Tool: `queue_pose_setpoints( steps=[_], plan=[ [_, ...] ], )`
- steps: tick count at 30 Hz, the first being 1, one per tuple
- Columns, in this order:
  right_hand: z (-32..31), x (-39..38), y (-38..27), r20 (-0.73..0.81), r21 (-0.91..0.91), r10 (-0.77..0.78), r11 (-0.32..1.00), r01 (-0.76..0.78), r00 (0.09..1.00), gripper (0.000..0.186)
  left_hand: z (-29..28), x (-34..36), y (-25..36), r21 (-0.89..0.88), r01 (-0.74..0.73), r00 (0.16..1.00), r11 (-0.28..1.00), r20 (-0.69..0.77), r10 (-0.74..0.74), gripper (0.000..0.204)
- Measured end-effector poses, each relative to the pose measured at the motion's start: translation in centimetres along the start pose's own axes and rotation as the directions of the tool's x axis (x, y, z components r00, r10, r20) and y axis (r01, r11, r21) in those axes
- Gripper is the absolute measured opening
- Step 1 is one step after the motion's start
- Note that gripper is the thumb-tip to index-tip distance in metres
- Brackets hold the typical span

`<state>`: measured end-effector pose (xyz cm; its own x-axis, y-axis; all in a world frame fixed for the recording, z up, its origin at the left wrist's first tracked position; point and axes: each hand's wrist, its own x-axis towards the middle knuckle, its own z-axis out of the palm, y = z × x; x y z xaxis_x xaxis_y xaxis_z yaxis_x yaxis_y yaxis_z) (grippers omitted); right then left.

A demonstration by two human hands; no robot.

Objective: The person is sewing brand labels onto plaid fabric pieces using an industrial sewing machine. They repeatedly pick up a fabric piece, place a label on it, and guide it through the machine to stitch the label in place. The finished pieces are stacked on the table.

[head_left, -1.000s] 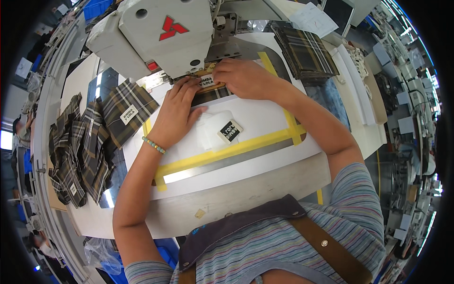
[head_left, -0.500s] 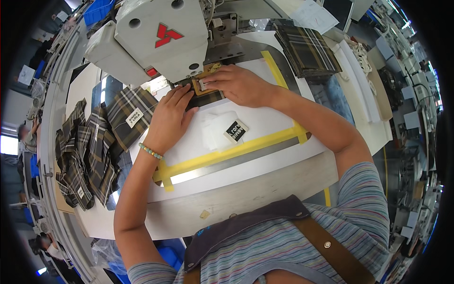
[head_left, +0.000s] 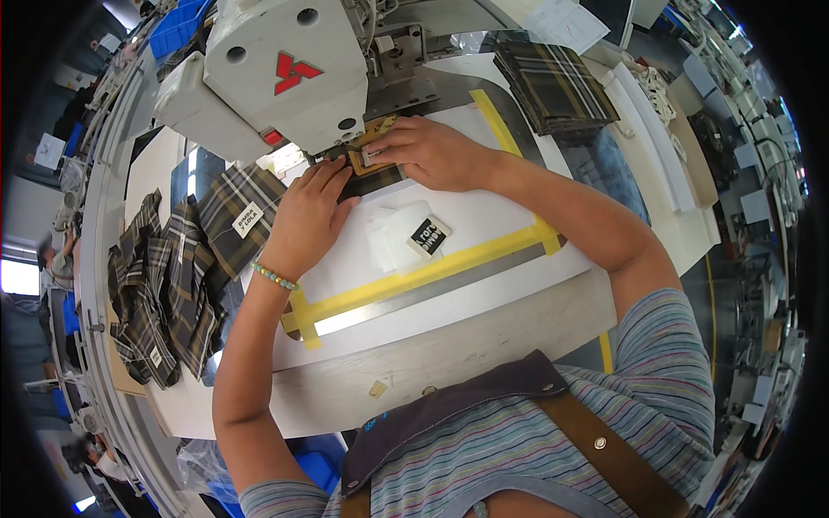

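Note:
Under the head of a white sewing machine (head_left: 285, 95), both my hands work at a brass-coloured clamp frame (head_left: 358, 162). My left hand (head_left: 311, 207) lies flat with fingers stretched, its tips on dark plaid fabric (head_left: 376, 181) beside the frame. From the other side my right hand (head_left: 445, 157) reaches in with curled fingers, their tips at a small white label (head_left: 366, 156) inside the frame. Its thumb is mostly hidden. On the white work plate (head_left: 345, 263) nearer me lie a stack of black-and-white labels (head_left: 429, 236) and some pale white pieces (head_left: 393, 237).
Plaid pieces with sewn labels (head_left: 244, 216) lie left of the machine, beside a loose heap of plaid pieces (head_left: 173, 293). A neat plaid stack (head_left: 554, 86) sits at the back right. Yellow tape (head_left: 423, 272) edges the plate. A blue bin (head_left: 177, 28) stands far left.
The whole view has shifted slightly. Both hands keep nearly the same places at the clamp frame, and the fabric and label stacks look unmoved.

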<state>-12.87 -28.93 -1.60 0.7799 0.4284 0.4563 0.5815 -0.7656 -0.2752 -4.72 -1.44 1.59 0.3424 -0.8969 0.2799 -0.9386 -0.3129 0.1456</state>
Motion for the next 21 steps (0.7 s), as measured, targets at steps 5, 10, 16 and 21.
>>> queue_pose_setpoints(
  steps=[5,10,16,21],
  plan=[
    [0.2,-0.2,0.4,-0.023,0.001,-0.012,1.0,0.012,1.0,0.04,-0.1,0.3,-0.1,0.016,-0.048,0.999,0.999,-0.002,0.048,0.043],
    [-0.1,-0.2,0.2,0.003,0.032,0.001,1.0,-0.001,1.0,0.036,-0.6,0.4,0.0,-0.002,-0.021,1.0,1.0,0.019,0.021,0.043],
    [0.5,0.3,0.9,0.011,0.003,0.02,1.0,-0.02,1.0,0.033,-0.6,0.5,-0.1,-0.025,0.028,0.999,0.999,0.042,-0.027,0.042],
    [0.3,1.2,1.6,0.01,-0.004,0.015,1.0,-0.015,1.0,0.033,-0.9,0.0,-0.7,0.0,0.018,0.999,1.0,0.037,-0.018,0.044]
  ],
)
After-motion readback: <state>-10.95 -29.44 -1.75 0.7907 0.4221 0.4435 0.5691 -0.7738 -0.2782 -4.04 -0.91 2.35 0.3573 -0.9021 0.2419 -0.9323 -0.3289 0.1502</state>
